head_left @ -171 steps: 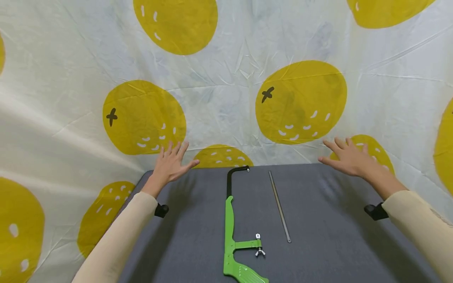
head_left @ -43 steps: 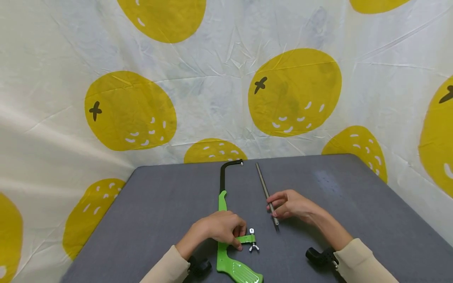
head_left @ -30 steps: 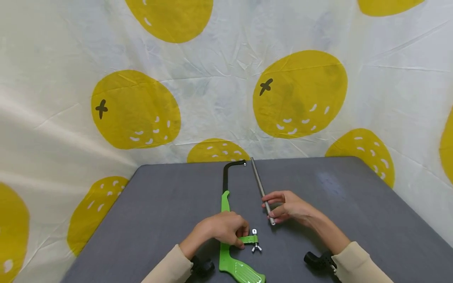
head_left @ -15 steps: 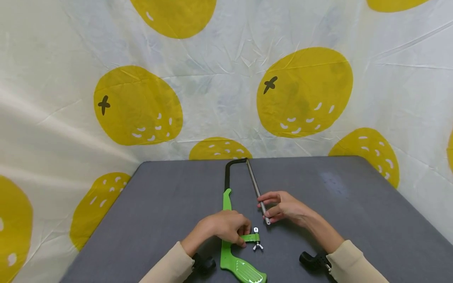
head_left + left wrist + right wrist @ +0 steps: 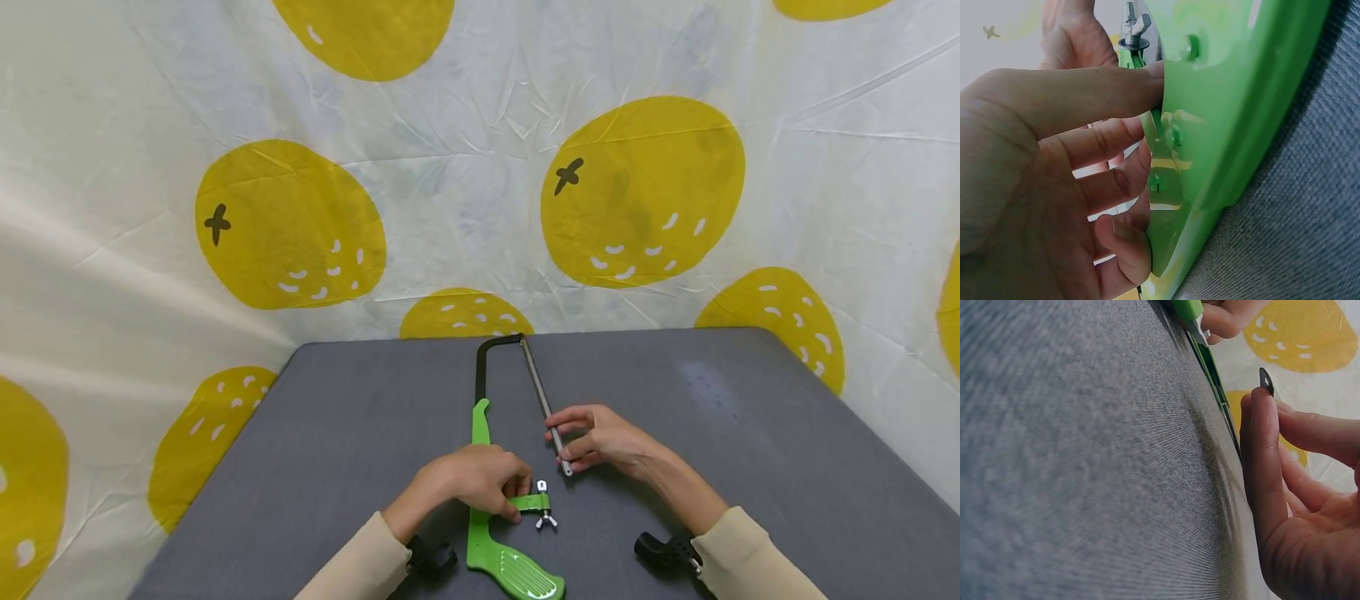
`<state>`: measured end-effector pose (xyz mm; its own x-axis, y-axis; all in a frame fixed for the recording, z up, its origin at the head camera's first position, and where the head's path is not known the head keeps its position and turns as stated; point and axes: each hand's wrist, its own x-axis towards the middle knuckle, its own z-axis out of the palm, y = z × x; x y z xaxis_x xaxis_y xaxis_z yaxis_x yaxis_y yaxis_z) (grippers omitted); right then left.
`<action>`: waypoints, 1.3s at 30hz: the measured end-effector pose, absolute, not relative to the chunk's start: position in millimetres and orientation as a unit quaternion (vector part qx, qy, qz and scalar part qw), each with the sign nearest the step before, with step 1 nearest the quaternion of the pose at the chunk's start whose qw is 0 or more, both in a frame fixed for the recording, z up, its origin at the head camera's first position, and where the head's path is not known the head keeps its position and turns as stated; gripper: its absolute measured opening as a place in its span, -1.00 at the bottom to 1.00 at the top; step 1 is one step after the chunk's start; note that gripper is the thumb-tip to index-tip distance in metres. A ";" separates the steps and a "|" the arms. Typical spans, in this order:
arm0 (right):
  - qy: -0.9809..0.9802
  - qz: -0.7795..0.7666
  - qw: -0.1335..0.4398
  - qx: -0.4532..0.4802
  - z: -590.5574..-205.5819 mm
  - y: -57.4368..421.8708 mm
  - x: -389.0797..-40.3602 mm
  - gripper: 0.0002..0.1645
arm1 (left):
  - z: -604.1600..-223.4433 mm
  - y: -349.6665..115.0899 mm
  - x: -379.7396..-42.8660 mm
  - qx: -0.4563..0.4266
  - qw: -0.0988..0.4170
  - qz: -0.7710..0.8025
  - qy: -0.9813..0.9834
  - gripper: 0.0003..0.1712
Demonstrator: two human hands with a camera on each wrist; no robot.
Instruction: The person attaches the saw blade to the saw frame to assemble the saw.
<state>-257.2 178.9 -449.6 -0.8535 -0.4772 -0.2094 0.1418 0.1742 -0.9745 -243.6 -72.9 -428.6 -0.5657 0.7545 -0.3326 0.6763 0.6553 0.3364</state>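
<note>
A green and black hacksaw frame (image 5: pixel 481 427) lies on the grey table, its ridged handle toward me. My left hand (image 5: pixel 480 481) grips the frame where the short green arm branches off. In the left wrist view, the thumb presses the green metal (image 5: pixel 1235 106), with fingers behind it. My right hand (image 5: pixel 606 443) pinches the near part of a thin hacksaw blade (image 5: pixel 536 379) between thumb and fingers. The blade's far end meets the tip of the frame's black hook (image 5: pixel 498 340). Its near end, with a hole, sits apart from the wing-nut bolt (image 5: pixel 545 518). A blade end (image 5: pixel 1265 380) pokes past the right fingertips.
The grey tabletop (image 5: pixel 360 417) runs back to a pale curtain (image 5: pixel 450 217) printed with big yellow fruit. Black wrist cameras hang below both cuffs, the left one (image 5: pixel 431 557) close to the saw handle.
Both hands have come down from above the table, the left onto the frame, the right onto the blade. The blade has shifted left to the hook's tip; the last half second shows almost no movement.
</note>
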 end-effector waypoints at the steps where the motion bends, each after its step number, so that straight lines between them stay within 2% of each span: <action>1: 0.725 -0.633 0.246 -0.114 -449.6 179.2 -257.2 -0.20 | -428.6 -72.9 -243.8 0.406 0.228 0.085 0.881 -0.76; 39: 0.712 -0.642 0.258 -0.122 -451.8 179.7 -256.6 -0.21 | -426.5 -69.5 -244.3 0.408 0.219 0.081 0.883 -0.76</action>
<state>-256.6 179.7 -451.8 -0.8371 -0.5048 -0.2110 0.1582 0.1458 -0.9766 -244.3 -69.5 -426.5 -0.5712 0.7558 -0.3203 0.6844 0.6539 0.3225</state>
